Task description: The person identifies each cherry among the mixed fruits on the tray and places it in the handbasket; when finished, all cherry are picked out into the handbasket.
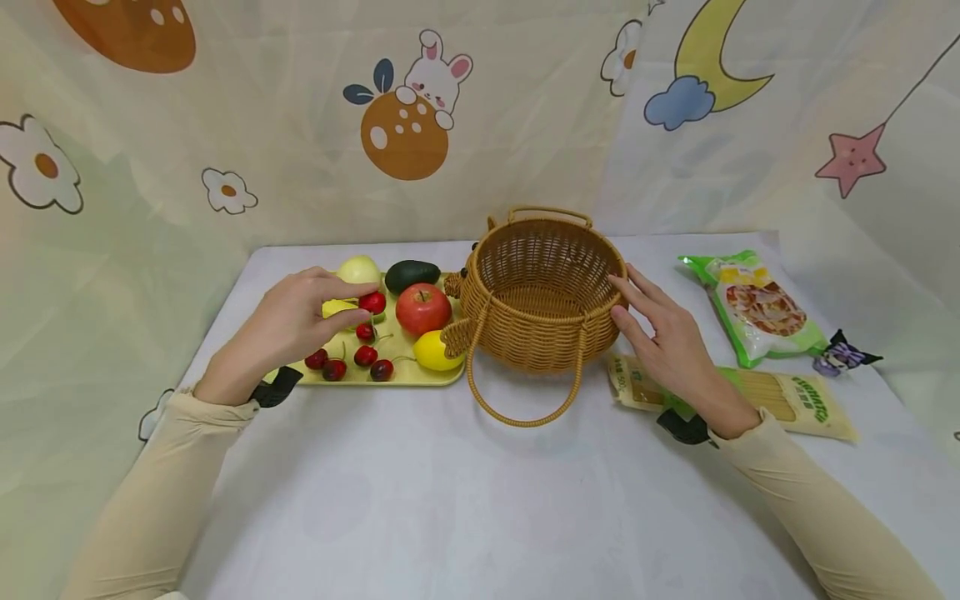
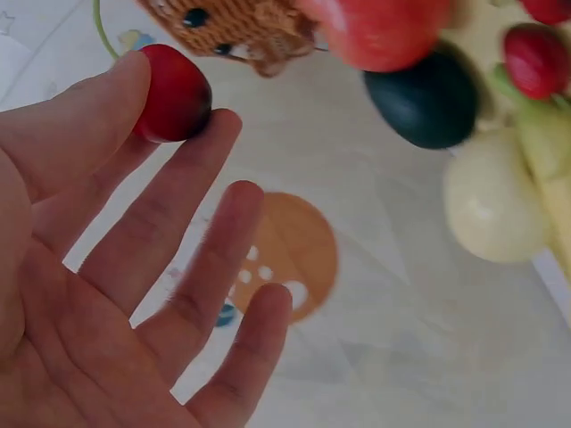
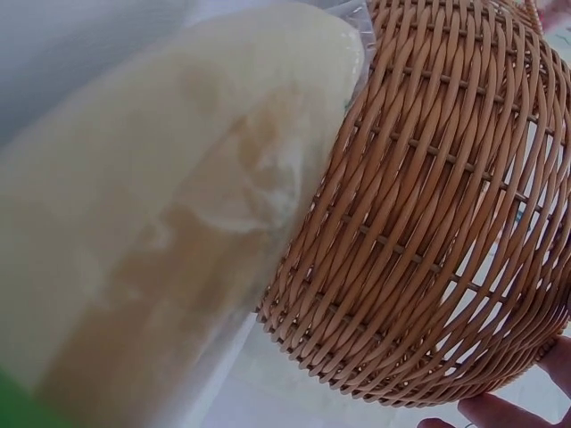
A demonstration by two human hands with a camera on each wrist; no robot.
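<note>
My left hand (image 1: pixel 296 321) pinches a red cherry (image 2: pixel 177 94) between thumb and fingertips, its green stem showing, above a yellow tray (image 1: pixel 352 383). The other fingers spread apart in the left wrist view. My right hand (image 1: pixel 667 333) holds the right rim of a brown wicker basket (image 1: pixel 540 333), with a finger over the edge and the thumb lower down. The basket looks hollow, and its looped handle hangs toward me. On the tray lie several cherries (image 1: pixel 366 357), a red apple (image 1: pixel 423 309), a lemon (image 1: pixel 437 351), an avocado (image 1: pixel 412 276) and a pale round fruit (image 1: pixel 360 272).
Beneath my right forearm lies a pack of noodles (image 1: pixel 772 396). Farther right are a green-and-white food bag (image 1: pixel 765 304) and a small dark-purple wrapped piece (image 1: pixel 843 354). A printed cloth (image 1: pixel 300 125) hangs behind the white table (image 1: pixel 465 500).
</note>
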